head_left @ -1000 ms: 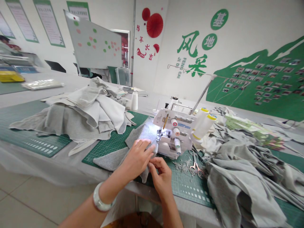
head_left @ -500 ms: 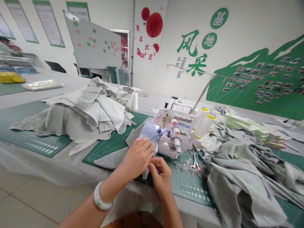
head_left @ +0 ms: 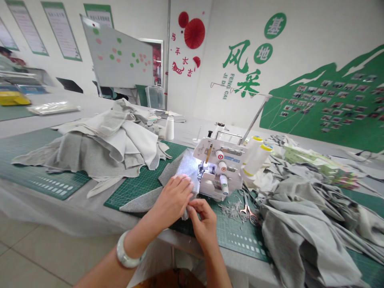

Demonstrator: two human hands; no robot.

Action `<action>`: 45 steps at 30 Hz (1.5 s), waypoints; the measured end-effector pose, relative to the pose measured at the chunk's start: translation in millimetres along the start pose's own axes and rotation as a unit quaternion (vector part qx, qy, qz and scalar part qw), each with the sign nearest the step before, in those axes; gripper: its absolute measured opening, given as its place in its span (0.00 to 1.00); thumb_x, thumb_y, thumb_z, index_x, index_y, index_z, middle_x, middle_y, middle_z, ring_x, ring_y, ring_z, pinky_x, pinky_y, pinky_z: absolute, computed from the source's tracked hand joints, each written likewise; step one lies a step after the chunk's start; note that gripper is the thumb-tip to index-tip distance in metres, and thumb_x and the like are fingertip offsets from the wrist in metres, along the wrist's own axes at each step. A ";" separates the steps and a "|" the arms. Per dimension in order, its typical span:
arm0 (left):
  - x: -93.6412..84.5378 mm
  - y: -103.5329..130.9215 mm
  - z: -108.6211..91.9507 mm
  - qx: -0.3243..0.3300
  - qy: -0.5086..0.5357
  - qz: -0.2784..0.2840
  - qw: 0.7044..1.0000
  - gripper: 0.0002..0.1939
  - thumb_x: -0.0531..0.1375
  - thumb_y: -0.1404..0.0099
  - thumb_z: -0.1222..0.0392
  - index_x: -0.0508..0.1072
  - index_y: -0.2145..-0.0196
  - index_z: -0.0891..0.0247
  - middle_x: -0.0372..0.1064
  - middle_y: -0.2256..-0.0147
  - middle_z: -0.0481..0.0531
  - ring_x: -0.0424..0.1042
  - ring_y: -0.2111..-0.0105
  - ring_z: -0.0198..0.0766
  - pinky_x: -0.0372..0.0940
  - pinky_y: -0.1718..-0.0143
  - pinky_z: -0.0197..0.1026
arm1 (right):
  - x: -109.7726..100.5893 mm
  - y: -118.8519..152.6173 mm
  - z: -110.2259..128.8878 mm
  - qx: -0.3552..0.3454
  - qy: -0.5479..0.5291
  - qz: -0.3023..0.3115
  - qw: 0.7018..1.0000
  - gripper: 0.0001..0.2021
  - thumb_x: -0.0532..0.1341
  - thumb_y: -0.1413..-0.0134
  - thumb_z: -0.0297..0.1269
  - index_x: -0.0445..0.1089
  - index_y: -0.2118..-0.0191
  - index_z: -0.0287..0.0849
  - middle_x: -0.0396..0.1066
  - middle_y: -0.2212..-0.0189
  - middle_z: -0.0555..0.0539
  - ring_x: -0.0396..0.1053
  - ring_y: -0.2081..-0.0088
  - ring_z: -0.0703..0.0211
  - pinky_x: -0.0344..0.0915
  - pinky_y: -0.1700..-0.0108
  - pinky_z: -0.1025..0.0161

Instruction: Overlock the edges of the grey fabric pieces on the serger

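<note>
L hand (head_left: 175,196): palm down on gray cloth (head_left: 184,164), just L of machine (head_left: 222,168); fingers laid out together, grip released, pressing from above. Pale bangle (head_left: 121,250) on wrist.
R hand (head_left: 204,220): fingertips pinched on near edge of cloth, close to L fingertips; grip clenched on that edge.
Cloth: partly under L hand, far part lit by machine lamp, R edge at needle area. Pointed flap lies out to L on mat (head_left: 240,240). Exact contact w/ needle too small to tell.
Machine: white, upright on tabletop (head_left: 90,208); 4 dials on front, thread stand rising behind.
Cones (head_left: 263,156): white w/ yellow tops, just R of machine. Another white cone (head_left: 169,128) stands behind, to L.
Scissors (head_left: 246,210): on mat, R of machine, handles toward wearer; gray lint (head_left: 232,210) beside.
L pile (head_left: 99,136): gray + white fabric, heaped, partly over green mats.
R pile (head_left: 309,224): gray fabric, crumpled, near scissors; green-patterned pack (head_left: 318,164) behind.
Bkgd: whiteboard (head_left: 126,56) w/ green + pink dots; person (head_left: 7,60) at far L, partly cut off by frame.
</note>
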State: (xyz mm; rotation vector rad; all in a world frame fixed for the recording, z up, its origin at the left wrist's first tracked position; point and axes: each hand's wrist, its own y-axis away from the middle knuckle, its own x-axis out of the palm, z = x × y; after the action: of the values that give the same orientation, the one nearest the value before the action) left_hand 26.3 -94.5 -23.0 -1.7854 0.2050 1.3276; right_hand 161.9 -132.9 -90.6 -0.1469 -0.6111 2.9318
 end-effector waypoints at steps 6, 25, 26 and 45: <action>-3.7 -0.8 1.0 0.014 0.008 0.036 0.999 0.14 0.50 0.32 0.67 0.67 0.50 0.67 0.65 0.53 0.60 0.62 0.50 0.48 0.59 0.46 0.53 | -1.0 0.9 -0.7 0.008 -0.016 -0.003 1.000 0.05 0.60 0.41 0.36 0.70 0.61 0.42 0.71 0.71 0.49 0.69 0.71 0.62 0.68 0.68 0.66; -3.0 1.1 3.5 -0.010 0.044 0.021 0.999 0.18 0.51 0.32 0.67 0.66 0.46 0.63 0.64 0.50 0.59 0.61 0.47 0.48 0.59 0.44 0.55 | -1.1 0.3 5.6 0.011 -0.023 -0.012 1.000 0.13 0.60 0.42 0.36 0.67 0.51 0.43 0.68 0.78 0.55 0.69 0.77 0.63 0.68 0.70 0.65; -3.1 1.1 3.5 -0.011 0.047 0.019 0.999 0.17 0.51 0.32 0.67 0.66 0.46 0.63 0.64 0.50 0.59 0.61 0.47 0.47 0.58 0.43 0.54 | -1.2 0.2 5.6 0.011 -0.023 -0.012 1.000 0.13 0.60 0.42 0.36 0.67 0.51 0.43 0.68 0.78 0.55 0.69 0.77 0.62 0.68 0.70 0.65; -2.0 -3.9 6.4 -0.021 0.013 0.029 0.999 0.18 0.49 0.29 0.62 0.67 0.46 0.69 0.65 0.50 0.62 0.60 0.47 0.49 0.56 0.43 0.56 | -3.0 2.6 6.4 0.005 -0.029 0.026 0.999 0.19 0.58 0.39 0.35 0.61 0.43 0.45 0.69 0.76 0.54 0.70 0.74 0.62 0.68 0.64 0.63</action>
State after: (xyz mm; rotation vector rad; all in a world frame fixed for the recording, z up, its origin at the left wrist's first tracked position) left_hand 23.3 -88.3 -19.6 -1.8453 0.2465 1.3600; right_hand 163.8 -138.2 -85.6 -0.0793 -0.6106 2.9974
